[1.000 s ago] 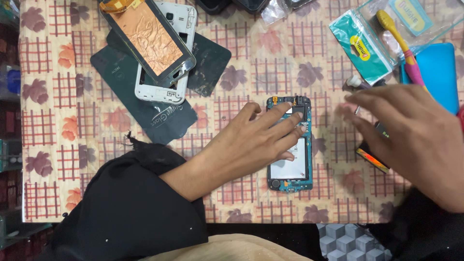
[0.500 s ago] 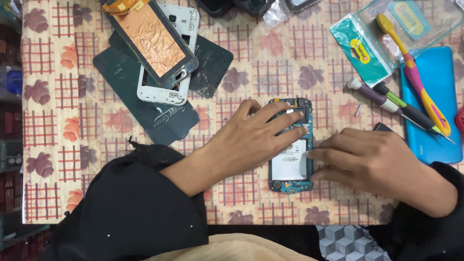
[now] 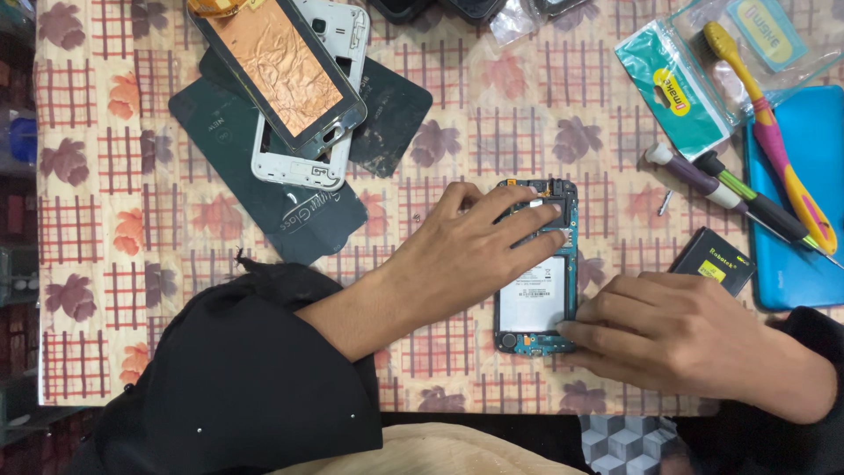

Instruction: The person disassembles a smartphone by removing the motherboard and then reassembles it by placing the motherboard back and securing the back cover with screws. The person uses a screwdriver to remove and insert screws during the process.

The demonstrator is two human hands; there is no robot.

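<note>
Since a second ago the right hand [image 3: 677,334] has come in from the tools at the right and settled on the lower right corner of the opened phone [image 3: 534,268], while the left hand [image 3: 475,255] stays spread flat over its upper half. Neither hand grips anything: the left presses down with fingers splayed wide, the right rests with fingers loosely curled, fingertips touching the phone's bottom edge.

That phone lies back-up near the middle of the patterned tablecloth [image 3: 105,229], its long axis running away from the person, camera end pointing to the far side and the charging end toward the near table edge, which is close below it.

Just right of the phone sits a small black battery [image 3: 712,261]; beyond it lie screwdrivers [image 3: 730,195] and a blue case [image 3: 800,211]. To the left, dark back covers [image 3: 264,198] and a white phone frame [image 3: 303,158] are well apart, with open cloth between them and the phone.
</note>
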